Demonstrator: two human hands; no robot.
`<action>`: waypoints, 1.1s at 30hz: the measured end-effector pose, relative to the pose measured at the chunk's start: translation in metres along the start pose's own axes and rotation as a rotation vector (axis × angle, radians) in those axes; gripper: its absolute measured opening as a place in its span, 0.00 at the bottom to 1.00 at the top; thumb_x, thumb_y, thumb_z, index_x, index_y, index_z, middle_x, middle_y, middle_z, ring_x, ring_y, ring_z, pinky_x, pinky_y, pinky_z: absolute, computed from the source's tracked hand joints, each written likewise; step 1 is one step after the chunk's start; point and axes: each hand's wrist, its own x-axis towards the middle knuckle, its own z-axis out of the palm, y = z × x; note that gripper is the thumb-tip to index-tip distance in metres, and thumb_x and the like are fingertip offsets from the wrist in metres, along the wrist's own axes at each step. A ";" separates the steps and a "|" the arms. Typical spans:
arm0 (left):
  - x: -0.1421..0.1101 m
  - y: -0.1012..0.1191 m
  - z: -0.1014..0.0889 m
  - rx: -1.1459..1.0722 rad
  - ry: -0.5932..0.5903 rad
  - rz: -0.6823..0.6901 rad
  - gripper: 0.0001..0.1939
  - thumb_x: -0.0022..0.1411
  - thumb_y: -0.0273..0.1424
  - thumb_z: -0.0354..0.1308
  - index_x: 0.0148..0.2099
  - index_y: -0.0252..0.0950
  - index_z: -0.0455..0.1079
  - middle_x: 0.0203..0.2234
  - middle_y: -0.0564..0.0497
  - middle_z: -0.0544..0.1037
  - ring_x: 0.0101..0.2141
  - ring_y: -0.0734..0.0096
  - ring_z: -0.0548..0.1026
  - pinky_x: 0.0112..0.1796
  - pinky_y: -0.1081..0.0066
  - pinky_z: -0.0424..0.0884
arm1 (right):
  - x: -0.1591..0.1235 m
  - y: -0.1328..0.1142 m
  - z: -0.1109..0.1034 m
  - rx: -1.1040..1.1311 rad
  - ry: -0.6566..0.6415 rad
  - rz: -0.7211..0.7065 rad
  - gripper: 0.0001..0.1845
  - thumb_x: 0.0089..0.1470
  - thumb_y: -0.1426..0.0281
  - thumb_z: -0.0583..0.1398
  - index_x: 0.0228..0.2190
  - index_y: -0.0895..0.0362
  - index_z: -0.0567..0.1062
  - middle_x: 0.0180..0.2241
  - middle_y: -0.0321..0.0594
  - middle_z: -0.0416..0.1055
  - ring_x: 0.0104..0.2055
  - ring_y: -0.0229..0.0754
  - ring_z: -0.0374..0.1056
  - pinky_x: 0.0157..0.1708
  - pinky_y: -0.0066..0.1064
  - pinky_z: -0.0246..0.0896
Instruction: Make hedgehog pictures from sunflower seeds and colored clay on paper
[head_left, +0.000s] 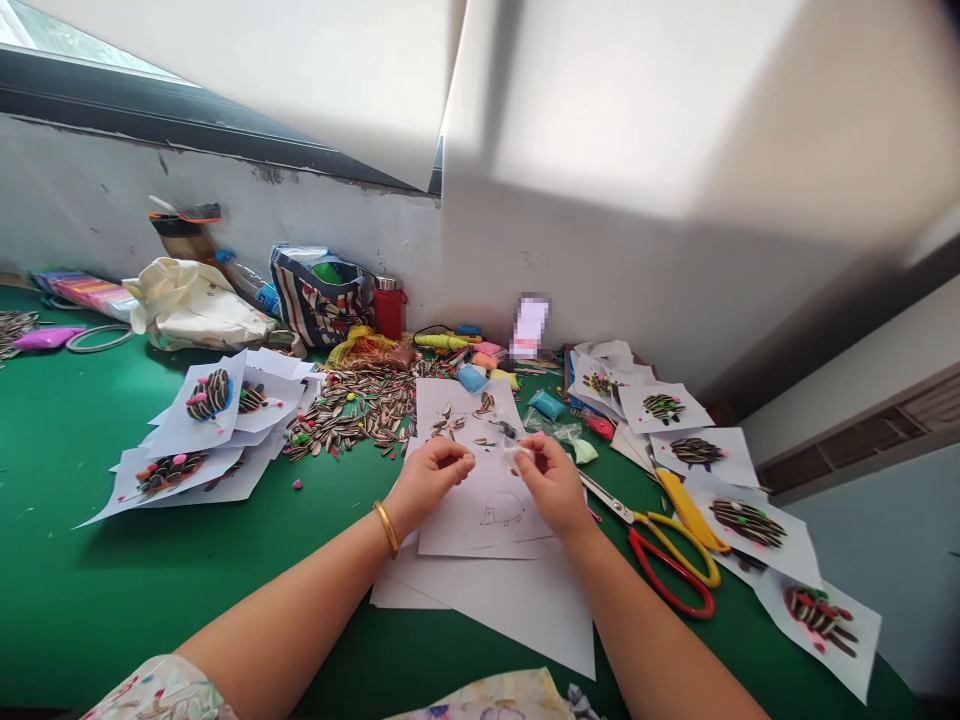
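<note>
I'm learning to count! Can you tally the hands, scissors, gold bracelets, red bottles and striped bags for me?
Hands (left hand, right hand): 2
Scissors: 1 pair
Gold bracelet: 1
Red bottle: 1
Striped bag: 1
Total: 6

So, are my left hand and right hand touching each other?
Apart. The head view shows a strip of the white paper between the fingertips of the left hand and those of the right hand.

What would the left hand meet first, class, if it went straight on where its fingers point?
Most likely the white lump in the right hand, across from the left hand's fingertips; depth is unclear, so it might pass above.
</note>
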 end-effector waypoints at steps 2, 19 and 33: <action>0.001 0.002 -0.001 -0.200 -0.005 -0.141 0.18 0.48 0.39 0.69 0.38 0.33 0.75 0.26 0.52 0.75 0.28 0.72 0.72 0.33 0.70 0.71 | 0.005 0.006 -0.004 0.068 0.036 0.040 0.17 0.55 0.55 0.60 0.39 0.55 0.70 0.31 0.38 0.72 0.32 0.43 0.70 0.33 0.34 0.66; -0.003 0.016 0.000 -0.391 -0.041 -0.272 0.21 0.46 0.44 0.70 0.33 0.32 0.71 0.22 0.53 0.73 0.22 0.77 0.71 0.25 0.75 0.66 | 0.016 0.043 -0.128 -1.118 0.171 0.107 0.19 0.50 0.62 0.60 0.43 0.55 0.76 0.41 0.51 0.71 0.43 0.56 0.67 0.40 0.44 0.62; -0.009 0.013 0.002 -0.442 -0.149 -0.232 0.21 0.49 0.45 0.69 0.29 0.32 0.70 0.16 0.57 0.66 0.18 0.81 0.60 0.21 0.76 0.52 | -0.008 -0.057 -0.003 -0.362 -0.227 -0.437 0.14 0.60 0.63 0.59 0.47 0.47 0.76 0.42 0.43 0.71 0.46 0.48 0.67 0.47 0.42 0.64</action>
